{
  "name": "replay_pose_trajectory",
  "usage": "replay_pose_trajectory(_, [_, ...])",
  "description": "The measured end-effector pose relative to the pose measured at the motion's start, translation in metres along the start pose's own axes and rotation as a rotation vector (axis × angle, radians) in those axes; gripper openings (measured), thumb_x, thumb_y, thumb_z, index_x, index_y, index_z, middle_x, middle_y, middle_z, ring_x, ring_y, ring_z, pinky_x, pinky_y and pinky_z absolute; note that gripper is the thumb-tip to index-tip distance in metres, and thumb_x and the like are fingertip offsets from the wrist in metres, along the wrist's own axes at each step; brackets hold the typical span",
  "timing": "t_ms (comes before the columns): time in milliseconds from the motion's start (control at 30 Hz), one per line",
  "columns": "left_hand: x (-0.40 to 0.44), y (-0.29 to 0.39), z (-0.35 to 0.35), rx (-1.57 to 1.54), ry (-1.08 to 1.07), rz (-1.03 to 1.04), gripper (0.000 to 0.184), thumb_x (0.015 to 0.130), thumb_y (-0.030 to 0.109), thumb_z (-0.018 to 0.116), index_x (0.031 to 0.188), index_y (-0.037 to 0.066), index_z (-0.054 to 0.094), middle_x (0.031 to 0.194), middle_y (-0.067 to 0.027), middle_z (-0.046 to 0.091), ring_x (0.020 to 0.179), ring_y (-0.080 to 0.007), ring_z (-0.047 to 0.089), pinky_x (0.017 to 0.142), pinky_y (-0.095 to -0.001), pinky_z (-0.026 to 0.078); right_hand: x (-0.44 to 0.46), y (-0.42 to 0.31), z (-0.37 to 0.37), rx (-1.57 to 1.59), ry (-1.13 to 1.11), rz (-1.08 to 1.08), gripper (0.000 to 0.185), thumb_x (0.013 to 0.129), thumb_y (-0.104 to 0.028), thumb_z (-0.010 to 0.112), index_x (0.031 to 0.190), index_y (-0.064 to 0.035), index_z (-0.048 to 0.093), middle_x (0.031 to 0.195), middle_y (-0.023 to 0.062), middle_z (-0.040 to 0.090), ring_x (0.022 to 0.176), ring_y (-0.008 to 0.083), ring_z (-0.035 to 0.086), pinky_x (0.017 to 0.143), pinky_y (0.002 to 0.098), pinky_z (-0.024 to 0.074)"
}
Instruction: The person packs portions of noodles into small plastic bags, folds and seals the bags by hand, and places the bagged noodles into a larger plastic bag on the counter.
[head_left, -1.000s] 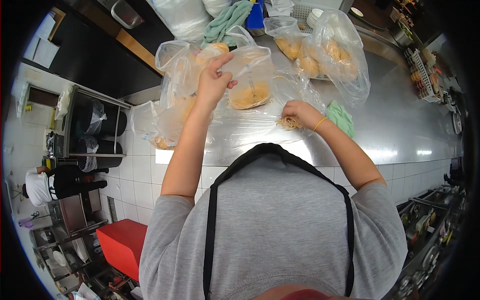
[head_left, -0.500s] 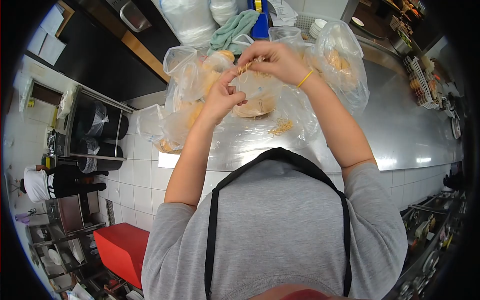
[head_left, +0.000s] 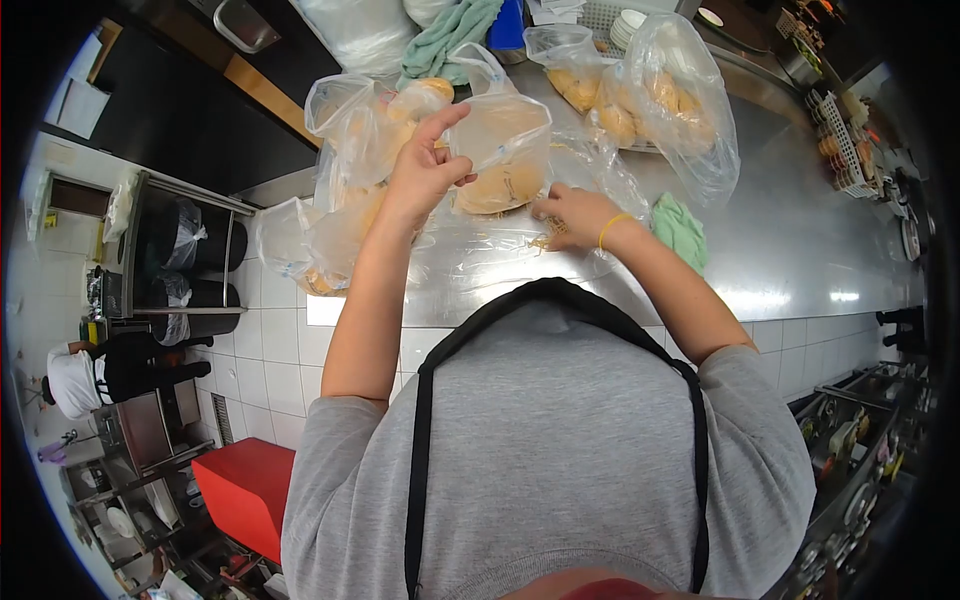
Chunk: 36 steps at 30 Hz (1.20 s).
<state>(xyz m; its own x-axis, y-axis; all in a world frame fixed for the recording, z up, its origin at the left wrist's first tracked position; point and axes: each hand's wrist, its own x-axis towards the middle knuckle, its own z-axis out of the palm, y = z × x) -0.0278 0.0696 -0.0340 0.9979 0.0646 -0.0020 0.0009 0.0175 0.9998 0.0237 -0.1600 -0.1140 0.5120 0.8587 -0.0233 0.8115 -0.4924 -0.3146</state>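
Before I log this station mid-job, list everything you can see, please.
Steel table: one, silver, ahead
Filled plastic bags: several, clear with yellow-orange contents, table's left, middle and right
Thin bands: uncountable, yellowish, by the right hand
Cloths: two, green, table's far side and right
Crate: one, whitish, far right
Box-like object: one, red, lower left
Bins: two, black, left
Co-worker: one, white top, far left
Shelf items: uncountable, mixed, both sides, too small to name
Shirt: one, grey, bottom centre
Left hand: one, bare, near the middle bag
Right hand: one, bare, yellow wristband, over the table
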Motion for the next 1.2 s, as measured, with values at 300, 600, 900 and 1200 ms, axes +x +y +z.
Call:
replay_pose_trajectory(300, [-0.007, 0.003, 0.002, 0.02, -0.025, -0.008, 0.064, 0.066, -0.004, 0.051, 0.128, 0.007, 0.04, 0.095, -0.0028, 0.058, 0.06, -0.0051, 0.051, 0.062, -0.0209, 0.046, -0.015, 0.002, -0.075, 0.558, -0.026, -0.095, 0.006, 0.072, -0.006, 0.061, 0.078, -0.0061, 0.059, 0.077, 0.0051, 0.055, 0.074, 0.016, 0.055, 0.066, 0.0283, 0.0452])
replay_pose_trajectory(600, [-0.015, 0.004, 0.009, -0.005, -0.061, -0.001, 0.063, 0.064, -0.007, 0.052, 0.125, 0.001, 0.041, 0.126, -0.0051, 0.037, 0.061, -0.0068, 0.052, 0.059, -0.0215, 0.047, 0.062, -0.044, -0.152, 0.29, 0.331, -0.36, 0.009, 0.074, -0.003, 0.06, 0.082, -0.0037, 0.059, 0.083, 0.0043, 0.056, 0.075, 0.0179, 0.056, 0.067, 0.0277, 0.0456])
replay_pose_trajectory(900, [-0.014, -0.002, 0.007, -0.082, 0.028, 0.033, 0.06, 0.066, -0.007, 0.052, 0.124, 0.002, 0.042, 0.121, -0.005, 0.043, 0.063, -0.0074, 0.052, 0.06, -0.0228, 0.048, 0.055, -0.027, -0.106, 0.257, 0.32, -0.173, 0.047, 0.067, -0.025, 0.072, 0.109, -0.011, 0.054, 0.122, 0.0126, 0.044, 0.111, 0.0327, 0.044, 0.092, 0.0375, 0.038])
replay_pose_trajectory(1200, [-0.006, 0.02, -0.018, 0.115, -0.178, 0.333, 0.071, 0.064, 0.012, 0.074, 0.126, 0.006, 0.041, 0.12, -0.0058, 0.046, 0.091, -0.0125, 0.051, 0.082, -0.0265, 0.042, 0.061, -0.04, -0.12, 0.481, 0.126, -0.295, 0.023, 0.077, -0.014, 0.062, 0.097, -0.0031, 0.062, 0.075, 0.0094, 0.062, 0.071, 0.0181, 0.059, 0.068, 0.0301, 0.0453])
